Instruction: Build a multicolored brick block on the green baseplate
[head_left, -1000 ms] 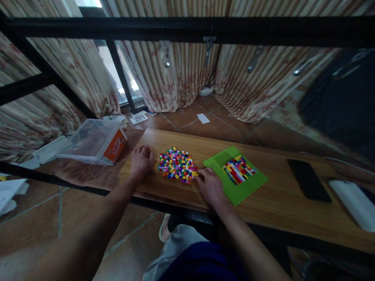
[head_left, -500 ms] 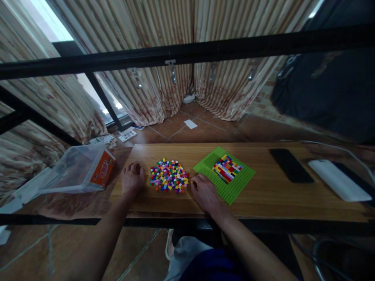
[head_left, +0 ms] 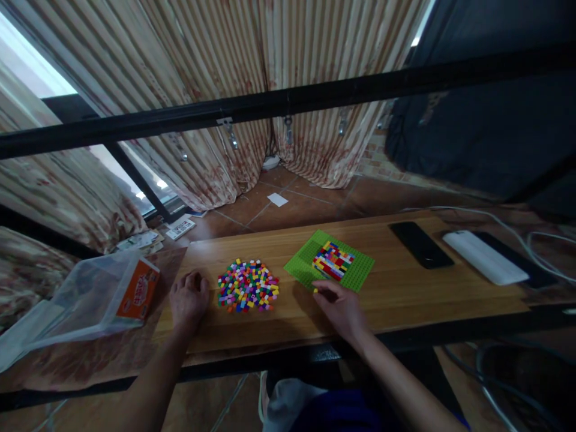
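Between the finger and thumb tips of my right hand (head_left: 342, 311) is a small yellow toy brick (head_left: 315, 291). That hand is just above the near edge of a green baseplate (head_left: 355, 281), which bears a block of multicoloured bricks (head_left: 333, 261) built up in rows. A heap of small loose bricks (head_left: 247, 287) in many colours lies on the wooden board, between my hands. Left of the heap, my left hand (head_left: 189, 298) rests on the board, fingers loosely bent and a little apart from the thumb, with nothing visible in them.
A clear plastic box (head_left: 96, 294) with an orange label stands at the left. On the right side of the wooden board (head_left: 405, 300) lie a black phone (head_left: 422, 245) and a white oblong device (head_left: 485, 257) near white cables. A black bar (head_left: 279, 102) crosses beyond the board.
My right hand has moved from beside the heap rightward to the baseplate's near edge, carrying the yellow brick. My left hand stays beside the heap. The whole view has shifted and tilted.
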Action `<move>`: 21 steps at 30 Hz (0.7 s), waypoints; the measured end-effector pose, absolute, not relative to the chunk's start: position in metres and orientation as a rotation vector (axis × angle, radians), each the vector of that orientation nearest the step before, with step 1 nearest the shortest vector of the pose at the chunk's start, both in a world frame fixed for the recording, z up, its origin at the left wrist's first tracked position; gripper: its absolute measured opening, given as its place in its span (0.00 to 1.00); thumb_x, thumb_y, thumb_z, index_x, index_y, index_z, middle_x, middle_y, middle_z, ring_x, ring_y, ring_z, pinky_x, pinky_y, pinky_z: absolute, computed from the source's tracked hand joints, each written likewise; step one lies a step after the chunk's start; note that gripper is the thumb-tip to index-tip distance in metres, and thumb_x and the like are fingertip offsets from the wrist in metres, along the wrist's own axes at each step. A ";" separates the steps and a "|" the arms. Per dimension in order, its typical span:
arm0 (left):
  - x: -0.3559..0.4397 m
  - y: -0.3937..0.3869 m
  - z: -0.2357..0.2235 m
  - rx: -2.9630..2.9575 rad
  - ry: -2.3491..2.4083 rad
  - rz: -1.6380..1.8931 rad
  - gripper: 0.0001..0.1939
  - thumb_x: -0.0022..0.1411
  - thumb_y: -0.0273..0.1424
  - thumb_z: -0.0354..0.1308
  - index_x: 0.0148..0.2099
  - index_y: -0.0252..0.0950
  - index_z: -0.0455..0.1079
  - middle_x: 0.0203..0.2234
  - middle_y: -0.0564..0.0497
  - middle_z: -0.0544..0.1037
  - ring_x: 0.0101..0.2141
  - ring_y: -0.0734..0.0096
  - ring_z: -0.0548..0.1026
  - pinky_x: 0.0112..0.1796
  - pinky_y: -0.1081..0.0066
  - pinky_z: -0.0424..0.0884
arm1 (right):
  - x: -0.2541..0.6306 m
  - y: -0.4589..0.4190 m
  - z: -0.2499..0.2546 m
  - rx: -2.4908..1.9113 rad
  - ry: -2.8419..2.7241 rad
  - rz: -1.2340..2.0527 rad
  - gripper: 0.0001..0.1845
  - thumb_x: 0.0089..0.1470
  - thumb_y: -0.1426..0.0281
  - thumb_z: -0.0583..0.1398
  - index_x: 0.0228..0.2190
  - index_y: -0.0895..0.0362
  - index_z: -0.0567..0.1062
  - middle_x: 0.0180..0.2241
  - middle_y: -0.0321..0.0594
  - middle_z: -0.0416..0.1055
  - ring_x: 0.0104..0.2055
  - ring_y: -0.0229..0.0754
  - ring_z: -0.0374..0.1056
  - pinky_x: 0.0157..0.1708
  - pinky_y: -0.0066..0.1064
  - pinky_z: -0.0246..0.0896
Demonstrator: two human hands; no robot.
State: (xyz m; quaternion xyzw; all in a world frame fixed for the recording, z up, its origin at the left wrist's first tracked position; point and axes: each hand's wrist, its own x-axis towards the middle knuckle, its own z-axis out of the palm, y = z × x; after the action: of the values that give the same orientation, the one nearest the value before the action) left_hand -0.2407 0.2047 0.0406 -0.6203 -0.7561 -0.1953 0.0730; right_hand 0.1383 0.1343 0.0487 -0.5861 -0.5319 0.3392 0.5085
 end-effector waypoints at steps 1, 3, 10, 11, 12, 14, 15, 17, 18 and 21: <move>-0.241 0.205 0.041 -1.868 -2.270 -0.576 0.21 0.64 0.39 0.47 0.51 0.33 0.72 0.49 0.35 0.77 0.52 0.46 0.72 0.55 0.50 0.65 | 0.147 0.135 0.049 -1.413 -1.242 0.799 0.11 0.51 0.62 0.62 0.34 0.53 0.82 0.35 0.41 0.81 0.36 0.45 0.76 0.40 0.38 0.72; -0.241 0.205 0.040 -1.872 -2.274 -0.555 0.23 0.65 0.40 0.46 0.52 0.32 0.72 0.50 0.34 0.76 0.53 0.45 0.72 0.55 0.50 0.65 | 0.165 0.137 0.049 -1.429 -1.176 0.746 0.12 0.50 0.60 0.64 0.33 0.53 0.82 0.37 0.42 0.81 0.39 0.47 0.77 0.43 0.41 0.72; -0.242 0.206 0.039 -1.870 -2.274 -0.569 0.23 0.65 0.41 0.46 0.52 0.33 0.72 0.50 0.35 0.77 0.53 0.46 0.72 0.56 0.50 0.64 | 0.210 0.154 0.058 -1.523 -1.021 0.615 0.19 0.49 0.54 0.65 0.35 0.57 0.82 0.36 0.46 0.81 0.38 0.48 0.77 0.43 0.42 0.72; -0.241 0.206 0.039 -1.873 -2.273 -0.561 0.23 0.65 0.41 0.45 0.52 0.32 0.72 0.50 0.35 0.77 0.53 0.46 0.72 0.56 0.50 0.64 | 0.212 0.157 0.060 -1.534 -1.045 0.586 0.19 0.50 0.54 0.64 0.35 0.57 0.82 0.37 0.47 0.81 0.38 0.48 0.76 0.43 0.42 0.72; -0.241 0.206 0.039 -1.874 -2.275 -0.549 0.24 0.65 0.41 0.45 0.52 0.32 0.72 0.50 0.35 0.77 0.53 0.46 0.72 0.56 0.50 0.64 | 0.212 0.160 0.062 -1.545 -1.086 0.550 0.19 0.51 0.54 0.63 0.35 0.57 0.81 0.37 0.47 0.81 0.38 0.48 0.76 0.43 0.42 0.72; -0.241 0.206 0.040 -1.869 -2.283 -0.530 0.24 0.65 0.41 0.45 0.52 0.31 0.71 0.51 0.34 0.76 0.54 0.46 0.72 0.56 0.50 0.64 | 0.212 0.167 0.065 -1.582 -1.193 0.454 0.18 0.54 0.55 0.60 0.35 0.56 0.81 0.37 0.47 0.81 0.37 0.48 0.76 0.42 0.41 0.71; -0.240 0.206 0.041 -1.869 -2.286 -0.527 0.24 0.65 0.40 0.45 0.52 0.32 0.71 0.51 0.34 0.76 0.54 0.46 0.71 0.56 0.50 0.64 | 0.212 0.170 0.066 -1.608 -1.250 0.400 0.18 0.56 0.56 0.59 0.35 0.56 0.81 0.37 0.47 0.81 0.37 0.48 0.75 0.42 0.41 0.70; -0.240 0.205 0.042 -1.874 -2.292 -0.529 0.23 0.65 0.40 0.45 0.52 0.32 0.72 0.51 0.35 0.76 0.54 0.46 0.71 0.57 0.51 0.64 | 0.210 0.177 0.068 -1.662 -1.357 0.296 0.19 0.59 0.57 0.56 0.35 0.56 0.81 0.37 0.47 0.80 0.37 0.49 0.74 0.41 0.42 0.69; -0.239 0.205 0.043 -1.876 -2.297 -0.532 0.23 0.65 0.40 0.45 0.52 0.32 0.72 0.51 0.35 0.76 0.54 0.46 0.71 0.57 0.51 0.64 | 0.209 0.180 0.068 -1.682 -1.404 0.249 0.19 0.60 0.58 0.55 0.35 0.56 0.81 0.37 0.48 0.80 0.38 0.49 0.73 0.42 0.42 0.68; -0.239 0.205 0.044 -1.881 -2.302 -0.545 0.24 0.64 0.41 0.46 0.52 0.32 0.72 0.51 0.34 0.76 0.54 0.46 0.71 0.56 0.51 0.64 | 0.206 0.187 0.066 -1.704 -1.509 0.131 0.18 0.62 0.62 0.53 0.35 0.55 0.80 0.37 0.48 0.78 0.42 0.50 0.71 0.46 0.43 0.65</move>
State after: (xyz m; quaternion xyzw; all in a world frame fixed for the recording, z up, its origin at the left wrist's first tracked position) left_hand -0.2389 0.2045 0.0436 -0.6212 -0.7604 -0.1798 0.0596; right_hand 0.2062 0.1874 0.0662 -0.6791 -0.6014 0.0522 0.4175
